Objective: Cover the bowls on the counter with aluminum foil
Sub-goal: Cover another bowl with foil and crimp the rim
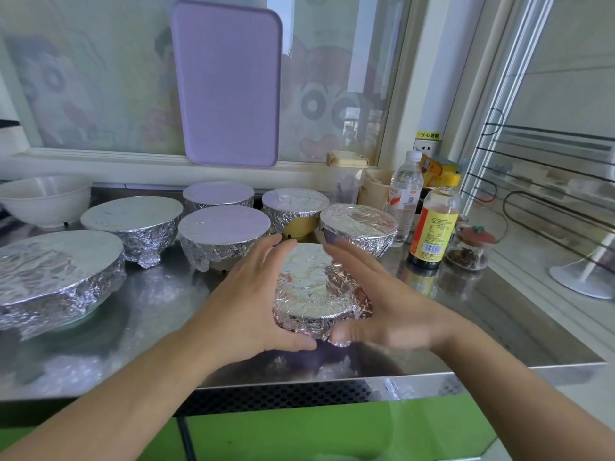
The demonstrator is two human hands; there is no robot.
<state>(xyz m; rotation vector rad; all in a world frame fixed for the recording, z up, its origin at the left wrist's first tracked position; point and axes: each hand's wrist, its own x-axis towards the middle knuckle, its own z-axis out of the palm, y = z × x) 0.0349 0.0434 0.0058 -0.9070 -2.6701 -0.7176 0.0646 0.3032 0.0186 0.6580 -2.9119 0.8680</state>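
At the counter's front edge (pixel 466 331), the person is crimping foil around the small bowl (pixel 316 287): left hand (pixel 246 294) and right hand (pixel 376 294) are cupping its sides, fingers loosely curved. Six foil-covered bowls are sitting behind, contents hidden. The white bowl (pixel 46 197) at far left is looking uncovered, contents not visible; probably next, needing a fresh sheet.

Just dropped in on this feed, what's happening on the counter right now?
A person is wrapping bowls in foil. Both hands cup the small foil-covered bowl at the front of the steel counter: the left hand along its left side, the right hand along its right, pressing the foil around the rim. Six other bowls behind and to the left are already covered. One white bowl at far left is uncovered.
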